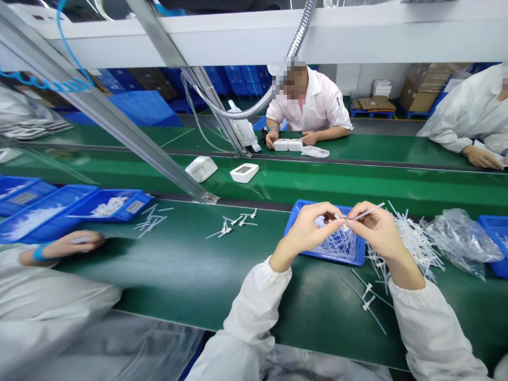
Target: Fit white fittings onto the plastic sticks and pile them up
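Observation:
Above a blue tray (291, 233) of thin translucent tubes (337, 247), my hands meet with fingertips almost touching. My right hand (377, 233) is closed in a pinch on a thin tube (371, 210), whose free end points up to the right. Thumb and fingers of my left hand (311, 227) pinch at the tube's other end; a small white part is partly hidden there. Right of the tray lies a heap of tubes with white connectors (413, 241). Two connectors with tubes attached (368, 304) lie on the green bench before me.
A clear plastic bag (462, 238) and a blue bin (494, 238) are at the right. Several joined pieces (226, 229) lie left of the tray. A co-worker's hand (81, 241) rests near blue bins (115, 205). A metal post (159, 153) slants down to the bench.

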The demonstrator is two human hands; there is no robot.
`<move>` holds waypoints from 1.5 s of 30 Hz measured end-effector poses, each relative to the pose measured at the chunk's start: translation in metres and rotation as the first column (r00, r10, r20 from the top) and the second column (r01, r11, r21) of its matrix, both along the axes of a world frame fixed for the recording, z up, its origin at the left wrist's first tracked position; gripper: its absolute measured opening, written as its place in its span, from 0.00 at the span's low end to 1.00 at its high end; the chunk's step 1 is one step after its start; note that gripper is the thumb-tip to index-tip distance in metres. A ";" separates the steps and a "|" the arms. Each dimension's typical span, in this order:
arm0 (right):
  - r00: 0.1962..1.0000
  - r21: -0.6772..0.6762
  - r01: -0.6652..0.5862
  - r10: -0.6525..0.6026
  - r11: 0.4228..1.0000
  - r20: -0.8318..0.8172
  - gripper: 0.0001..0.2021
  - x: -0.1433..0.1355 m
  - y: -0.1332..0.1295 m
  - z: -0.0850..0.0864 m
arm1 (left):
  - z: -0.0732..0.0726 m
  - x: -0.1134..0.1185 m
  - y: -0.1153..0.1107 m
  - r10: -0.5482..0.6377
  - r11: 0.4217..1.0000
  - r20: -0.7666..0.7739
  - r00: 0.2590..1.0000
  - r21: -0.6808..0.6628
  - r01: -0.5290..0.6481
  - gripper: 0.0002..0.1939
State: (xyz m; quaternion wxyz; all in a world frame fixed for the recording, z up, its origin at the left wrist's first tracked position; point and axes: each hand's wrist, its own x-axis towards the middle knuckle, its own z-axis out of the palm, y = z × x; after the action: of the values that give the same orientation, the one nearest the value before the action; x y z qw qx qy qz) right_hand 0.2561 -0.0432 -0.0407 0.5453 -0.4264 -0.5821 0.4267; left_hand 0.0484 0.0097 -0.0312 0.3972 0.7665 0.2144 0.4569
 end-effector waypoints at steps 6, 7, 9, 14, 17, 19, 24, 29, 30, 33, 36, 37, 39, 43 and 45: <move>1.000 -0.005 0.004 -0.004 1.000 -0.003 0.12 -0.002 0.000 0.001 | -0.003 0.001 0.001 -0.009 1.000 0.022 1.000 -0.015 0.009 0.12; 1.000 -0.013 0.000 0.000 1.000 -0.009 0.13 -0.003 0.000 0.001 | -0.004 0.002 0.001 -0.011 1.000 0.028 1.000 -0.029 0.011 0.12; 1.000 -0.034 0.005 -0.006 0.999 -0.027 0.13 -0.003 0.000 0.001 | -0.006 0.003 0.000 -0.015 0.998 0.042 0.999 -0.064 0.018 0.12; 0.988 -0.024 0.148 -0.149 0.989 -0.050 0.17 0.018 -0.002 0.011 | -0.003 -0.001 0.003 -0.039 0.989 0.080 0.996 -0.137 0.049 0.13; 0.967 0.022 0.244 -0.245 0.969 0.062 0.20 0.049 -0.010 0.025 | -0.006 -0.014 0.020 0.035 0.988 0.085 0.996 -0.154 -0.022 0.14; 0.929 0.027 0.270 -0.268 0.962 0.256 0.22 0.075 -0.018 0.035 | -0.017 -0.030 0.039 0.160 0.976 0.043 0.986 -0.158 -0.152 0.14; 0.751 -0.126 0.163 -0.041 0.979 0.659 0.28 0.138 -0.033 0.034 | -0.069 -0.102 0.083 0.570 0.763 -0.456 0.683 -0.015 -0.647 0.14; 0.674 -0.167 0.205 -0.015 0.964 0.739 0.33 0.168 -0.042 0.021 | -0.107 -0.175 0.093 0.623 0.589 -0.693 0.362 0.111 -0.800 0.21; 0.639 -0.139 0.258 -0.061 0.956 0.767 0.33 0.167 -0.044 0.023 | -0.111 -0.185 0.093 0.610 0.564 -0.731 0.306 0.129 -0.816 0.21; 0.530 0.017 0.360 -0.219 0.933 0.819 0.29 0.146 -0.044 0.035 | -0.121 -0.200 0.100 0.531 0.524 -0.824 0.195 0.139 -0.840 0.19; 0.615 0.029 0.212 -0.157 0.977 0.773 0.23 0.099 -0.026 0.035 | -0.127 -0.200 0.111 0.446 0.527 -0.880 0.164 0.110 -0.843 0.16; 0.653 -0.028 0.112 -0.053 0.993 0.755 0.21 0.080 -0.016 0.028 | -0.128 -0.198 0.115 0.420 0.534 -0.892 0.166 0.095 -0.840 0.15; 0.624 -0.157 -0.092 0.180 0.983 0.760 0.16 0.040 0.005 0.006 | -0.126 -0.192 0.120 0.373 0.554 -0.910 0.184 0.059 -0.830 0.15; 0.329 -0.299 -0.160 0.336 0.941 0.882 0.13 -0.014 0.037 -0.050 | -0.118 -0.183 0.121 0.315 0.595 -0.911 0.267 -0.030 -0.803 0.17; 0.270 -0.314 -0.144 0.342 0.938 0.900 0.12 -0.022 0.045 -0.070 | -0.114 -0.180 0.118 0.310 0.608 -0.893 0.327 -0.079 -0.790 0.20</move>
State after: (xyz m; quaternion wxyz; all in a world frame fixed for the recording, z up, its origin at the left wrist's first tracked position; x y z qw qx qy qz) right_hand 0.2340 0.0014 -0.1106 -0.0098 -0.5442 -0.8090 0.2219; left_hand -0.1315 0.1275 -0.1454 0.2465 0.6194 0.7402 0.0870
